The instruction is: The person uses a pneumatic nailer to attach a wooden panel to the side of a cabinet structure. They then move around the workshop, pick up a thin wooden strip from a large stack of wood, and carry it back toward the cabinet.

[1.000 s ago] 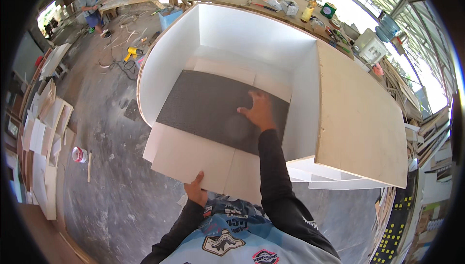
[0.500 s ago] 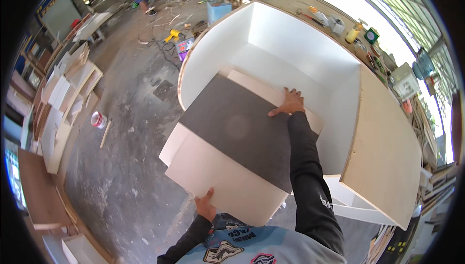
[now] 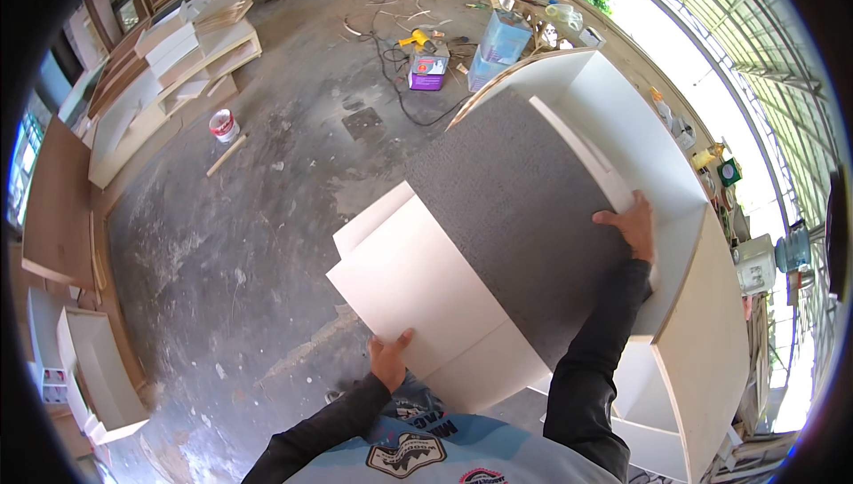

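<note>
Head view. The dark sheet (image 3: 520, 218) is lying partly over the opening of the cabinet (image 3: 622, 120), seemingly on top of pale boards (image 3: 435, 289) that are jutting past the cabinet's near left side. Cannot tell whether the cabinet is bearing their weight.

The left hand (image 3: 388, 360), outside the cabinet, is gripping the boards' near edge; thumb and one finger are showing, set apart, the others hiding. The right hand (image 3: 633, 225), at the cabinet's opening, is clasping the dark sheet's right edge: thumb lying on top, spread from the fingers, whose ends are not showing.

Beyond the cabinet's far left corner a blue tub (image 3: 506, 40) is standing; farther left of the cabinet, a yellow tool (image 3: 418, 40) is resting on a box (image 3: 428, 75). A bucket (image 3: 224, 125) is standing well left of the cabinet, a stick (image 3: 227, 155) lying near it.

Risks, judged: layers are looking loose, so a tilt could be sending the dark sheet sliding; uneven lifting could be scraping the cabinet's white inside or trapping right fingers against its wall.
</note>
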{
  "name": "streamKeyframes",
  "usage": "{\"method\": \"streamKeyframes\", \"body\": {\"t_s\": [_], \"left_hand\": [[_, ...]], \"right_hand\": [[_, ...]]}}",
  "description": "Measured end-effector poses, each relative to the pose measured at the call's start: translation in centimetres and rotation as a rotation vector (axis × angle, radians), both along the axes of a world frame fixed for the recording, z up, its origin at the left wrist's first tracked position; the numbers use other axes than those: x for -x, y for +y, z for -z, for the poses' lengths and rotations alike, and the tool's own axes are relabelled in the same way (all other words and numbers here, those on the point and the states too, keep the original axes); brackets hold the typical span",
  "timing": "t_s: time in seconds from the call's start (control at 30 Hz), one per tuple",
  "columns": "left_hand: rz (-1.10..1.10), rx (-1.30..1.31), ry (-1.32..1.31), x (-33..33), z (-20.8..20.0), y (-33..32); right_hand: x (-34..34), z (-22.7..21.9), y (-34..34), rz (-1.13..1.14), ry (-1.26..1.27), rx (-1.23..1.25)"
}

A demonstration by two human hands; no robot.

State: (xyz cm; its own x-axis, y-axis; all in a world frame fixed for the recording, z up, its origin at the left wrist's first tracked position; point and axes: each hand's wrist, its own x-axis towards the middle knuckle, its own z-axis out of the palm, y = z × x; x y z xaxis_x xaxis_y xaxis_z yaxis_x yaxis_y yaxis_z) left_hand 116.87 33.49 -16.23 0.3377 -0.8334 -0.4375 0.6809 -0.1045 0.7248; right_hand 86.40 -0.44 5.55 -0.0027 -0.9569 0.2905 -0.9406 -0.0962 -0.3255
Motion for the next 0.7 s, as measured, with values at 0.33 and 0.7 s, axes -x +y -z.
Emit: {"method": "streamKeyframes", "body": {"t_s": [0.33, 0.7], "left_hand": [[-0.206, 0.163, -0.059, -10.0, -4.3, 14.8], [-0.809, 0.127, -0.460, -37.8, -10.5, 38.8]], "right_hand": [[-17.9, -13.2, 20.6, -0.339, -0.119, 0.319], [-49.8, -9.7, 31.5, -0.786, -0.411, 0.308]]}}
